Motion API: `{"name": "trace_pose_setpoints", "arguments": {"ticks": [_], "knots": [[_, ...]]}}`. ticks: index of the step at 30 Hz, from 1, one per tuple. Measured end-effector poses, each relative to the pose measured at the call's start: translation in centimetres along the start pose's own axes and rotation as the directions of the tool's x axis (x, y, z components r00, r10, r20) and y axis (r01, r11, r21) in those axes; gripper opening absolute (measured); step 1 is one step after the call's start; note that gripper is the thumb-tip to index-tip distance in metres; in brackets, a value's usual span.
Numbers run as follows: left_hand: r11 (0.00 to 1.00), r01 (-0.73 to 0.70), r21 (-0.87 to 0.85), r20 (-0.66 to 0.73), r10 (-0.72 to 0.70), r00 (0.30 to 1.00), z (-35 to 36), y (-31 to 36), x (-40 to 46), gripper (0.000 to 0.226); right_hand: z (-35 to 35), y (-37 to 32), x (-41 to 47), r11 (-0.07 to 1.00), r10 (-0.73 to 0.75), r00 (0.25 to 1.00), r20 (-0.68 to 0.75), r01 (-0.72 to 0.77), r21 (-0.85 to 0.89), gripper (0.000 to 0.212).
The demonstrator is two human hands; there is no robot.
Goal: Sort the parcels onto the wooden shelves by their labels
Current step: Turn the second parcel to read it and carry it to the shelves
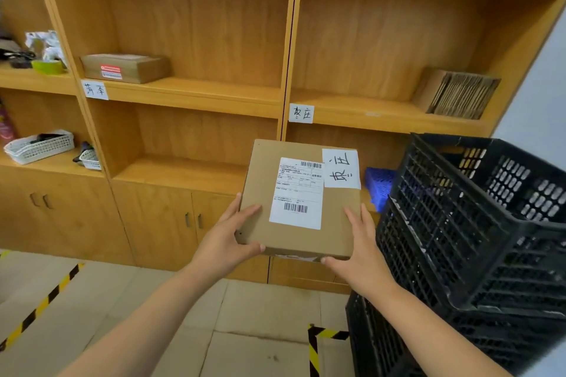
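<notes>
I hold a flat brown cardboard parcel (333, 223) in front of the wooden shelves (196, 92). It carries a white shipping label with barcodes and a handwritten paper tag (341, 168) at its top right corner. My left hand (232, 239) grips its left near corner, thumb on top. My right hand (361, 248) grips its right near edge. A handwritten paper label (301, 113) hangs on the right shelf's edge just above the parcel. Another paper label (95, 89) marks the left shelf, where a brown parcel (124, 67) lies.
Stacked black plastic crates (477, 239) stand at the right, close to my right arm. A blue crate (379, 187) sits behind them. A bundle of flat cardboard (456, 95) leans on the right shelf. White baskets (39, 145) and clutter fill the far-left shelves. Yellow-black tape (39, 306) marks the floor.
</notes>
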State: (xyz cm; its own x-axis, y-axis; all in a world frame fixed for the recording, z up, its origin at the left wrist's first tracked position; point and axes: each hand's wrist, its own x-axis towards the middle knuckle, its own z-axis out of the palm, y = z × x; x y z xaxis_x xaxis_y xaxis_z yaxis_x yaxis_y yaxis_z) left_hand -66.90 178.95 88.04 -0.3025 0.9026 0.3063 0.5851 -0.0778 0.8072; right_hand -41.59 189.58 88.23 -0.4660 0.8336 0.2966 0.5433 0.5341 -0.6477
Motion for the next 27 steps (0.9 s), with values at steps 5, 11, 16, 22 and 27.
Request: {"name": "trace_pose_setpoints", "arguments": {"ticks": [5, 11, 16, 22, 27], "knots": [[0.998, -0.052, -0.029, 0.03, 0.053, 0.998, 1.1, -2.6, 7.5, 0.073, 1.0, 1.9, 5.7, 0.999, 0.038, 0.998, -0.046, -0.04, -0.028, 0.107], [0.987, -0.092, -0.13, 0.065, 0.101, 0.993, 0.7, -5.4, 17.5, 0.072, 1.6, 2.1, 14.8, 0.995, 0.054, 0.994, -0.096, -0.062, -0.082, 0.109], [0.971, -0.167, -0.168, 0.103, 0.186, 0.977, 0.5, -7.3, 25.8, 0.072, 2.8, 2.9, 21.1, 0.987, 0.082, 0.98, -0.182, -0.105, -0.124, 0.11], [0.968, -0.213, -0.136, 0.098, 0.227, 0.969, 2.2, -8.4, 33.0, 0.073, 2.2, 5.0, 26.7, 0.974, 0.111, 0.964, -0.241, -0.154, -0.169, 0.11], [0.968, -0.242, -0.068, 0.058, 0.246, 0.968, 3.7, -7.8, 38.0, 0.075, 1.2, 7.7, 31.7, 0.975, 0.099, 0.959, -0.264, -0.146, -0.166, 0.111]]}}
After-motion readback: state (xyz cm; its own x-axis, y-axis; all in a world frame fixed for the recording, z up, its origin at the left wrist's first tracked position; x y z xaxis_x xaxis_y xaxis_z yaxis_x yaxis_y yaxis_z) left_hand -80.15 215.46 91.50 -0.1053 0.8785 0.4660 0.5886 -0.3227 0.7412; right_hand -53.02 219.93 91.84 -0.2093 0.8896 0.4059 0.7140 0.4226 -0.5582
